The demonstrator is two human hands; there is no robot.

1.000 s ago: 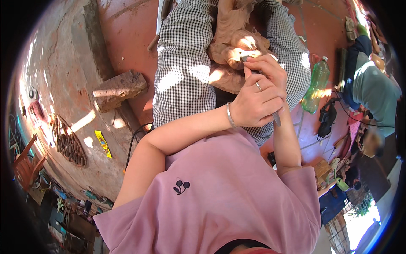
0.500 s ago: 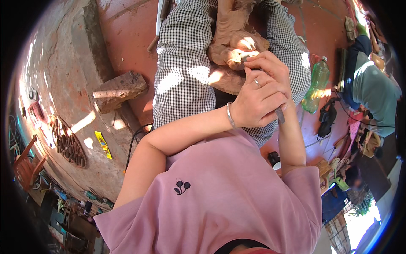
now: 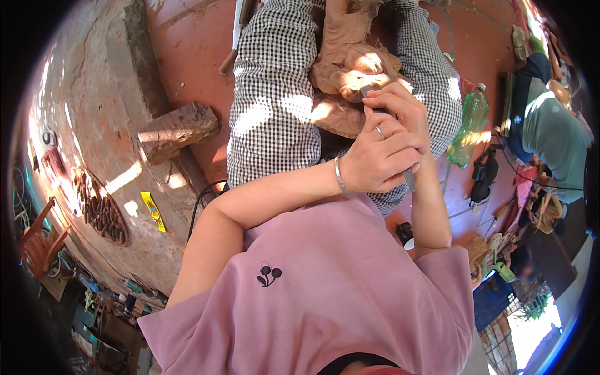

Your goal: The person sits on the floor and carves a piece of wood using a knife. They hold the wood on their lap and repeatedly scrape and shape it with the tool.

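A carved brown wooden figure (image 3: pixel 350 72) rests between my legs, its rounded, sunlit end toward me. Both hands are closed together around a dark grey, narrow, flat tool (image 3: pixel 366 91). Its far tip is at the carving's near end, and its other end shows below my fingers; its exact kind is unclear. My left hand (image 3: pixel 384 153), with a ring and bracelet, wraps the near part. Beyond it, my right hand (image 3: pixel 403 109) pinches the tool close to the carving. My fingers hide the tool's middle.
A rough wood block (image 3: pixel 178 132) lies on the concrete ledge (image 3: pixel 94 94) at left, near a yellow packet (image 3: pixel 152 211) and a roll of wooden-handled tools (image 3: pixel 100 209). A green plastic bottle (image 3: pixel 470 125) stands right of my leg. Another person (image 3: pixel 553 125) sits far right.
Both hands and the tool have shifted very slightly, and more of the tool's dark tip shows by the carving. The carving has moved a little to the right.
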